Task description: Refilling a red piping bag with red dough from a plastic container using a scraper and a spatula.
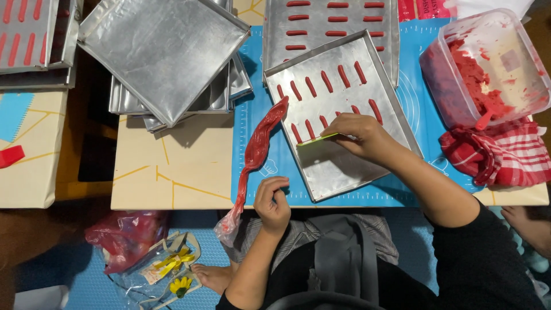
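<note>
The green scraper (317,139) lay flat-edged across the tilted metal tray (367,166), just below the lower row of red dough strips (313,129). It looked thin, light and stiff, best pinched along its upper edge. Your right hand (361,135) had it so, fingers curled closed over it. The strips looked soft and easily squashed, so you would have wanted to slide under them, not press. Your left hand (271,201) rested at the edge of the blue mat (258,115), fingers loosely curled on nothing, just beside the limp red piping bag (258,140). That bag looked slack and slippery, best gripped at the twisted tail. A tub of red dough (488,63) stood well apart, beyond the tray.
</note>
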